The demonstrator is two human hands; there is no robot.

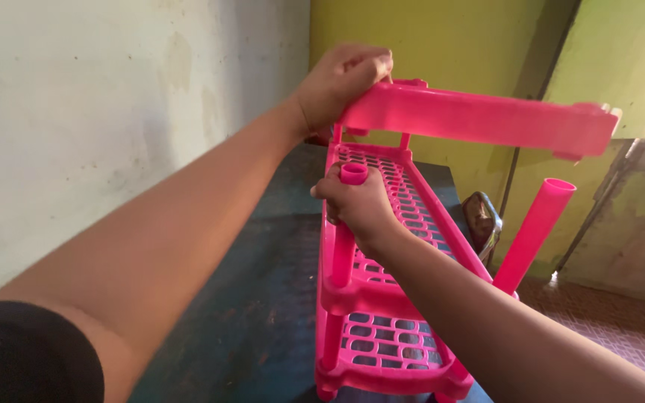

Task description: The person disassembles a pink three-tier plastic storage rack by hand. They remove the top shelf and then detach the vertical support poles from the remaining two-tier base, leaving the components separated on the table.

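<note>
Two hands work a pink rack [382,298]: left hand [341,82] grips the loose shelf [479,119], right hand [360,205] wraps a post [353,174], its fingers hidden

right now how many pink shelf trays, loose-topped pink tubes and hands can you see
pink shelf trays: 3 (top tray, middle tray, bottom tray)
open-topped pink tubes: 2 (near tube, far tube)
hands: 2 (left hand, right hand)
total: 7

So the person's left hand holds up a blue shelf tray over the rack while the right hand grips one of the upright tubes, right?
Not quite: the head view shows the shelf tray is pink, not blue. The left hand does hold it above the rack, and the right hand grips an upright tube.
</note>
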